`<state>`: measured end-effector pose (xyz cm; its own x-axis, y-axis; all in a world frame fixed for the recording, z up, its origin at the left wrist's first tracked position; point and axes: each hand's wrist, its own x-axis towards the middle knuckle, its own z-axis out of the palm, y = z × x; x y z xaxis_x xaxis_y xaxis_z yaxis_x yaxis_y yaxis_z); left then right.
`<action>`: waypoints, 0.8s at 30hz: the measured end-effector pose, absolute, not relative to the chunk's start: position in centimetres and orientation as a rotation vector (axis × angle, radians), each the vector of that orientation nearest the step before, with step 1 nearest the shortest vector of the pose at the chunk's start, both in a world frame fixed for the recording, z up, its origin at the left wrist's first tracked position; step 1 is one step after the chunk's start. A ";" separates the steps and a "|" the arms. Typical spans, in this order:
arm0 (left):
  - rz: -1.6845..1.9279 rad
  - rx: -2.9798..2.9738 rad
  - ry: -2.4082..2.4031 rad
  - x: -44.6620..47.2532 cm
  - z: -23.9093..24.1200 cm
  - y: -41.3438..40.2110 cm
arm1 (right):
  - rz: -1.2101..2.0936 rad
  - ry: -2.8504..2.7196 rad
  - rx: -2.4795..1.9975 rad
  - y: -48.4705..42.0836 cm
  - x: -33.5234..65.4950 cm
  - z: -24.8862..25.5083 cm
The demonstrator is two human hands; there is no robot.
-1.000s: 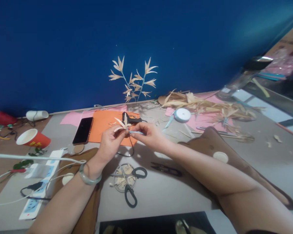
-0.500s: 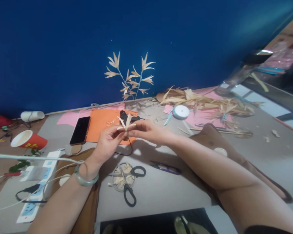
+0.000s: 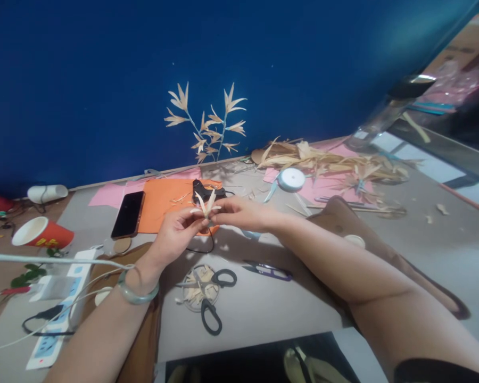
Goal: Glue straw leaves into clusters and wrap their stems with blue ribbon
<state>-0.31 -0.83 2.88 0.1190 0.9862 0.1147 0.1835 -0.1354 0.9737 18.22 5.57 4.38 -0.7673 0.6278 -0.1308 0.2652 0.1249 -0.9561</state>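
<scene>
Both hands met above the grey worktop [image 3: 263, 314], in front of the orange paper sheet [image 3: 163, 205]. The left hand [image 3: 175, 231] pinched the small pale-straw leaf cluster [image 3: 206, 205] at its base, with the blades fanned upward, clear of the grip. The right hand [image 3: 243, 214] had its fingers closed on the same base from the opposite side, steadying it. Black-handled scissors [image 3: 211, 300] lay just below, within easy reach.

A small straw leaf cluster [image 3: 206, 205] is being pinched between the left hand [image 3: 178, 232] and the right hand [image 3: 243, 214] above the orange sheet [image 3: 163, 202].
</scene>
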 end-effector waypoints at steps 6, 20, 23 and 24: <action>1.080 1.515 1.215 -0.8 2.7 -0.7 | 1.643 -2.168 -0.839 6.0 18.5 4.0; 1.110 1.496 1.222 -0.6 3.1 -0.6 | 1.804 -1.820 -0.866 5.5 17.5 2.9; 1.112 1.492 1.235 -0.5 3.1 -0.6 | 1.759 -1.849 -0.875 5.6 17.4 2.6; 1.113 1.489 1.243 -0.5 3.1 -0.7 | 1.748 -1.864 -0.879 5.6 17.4 2.4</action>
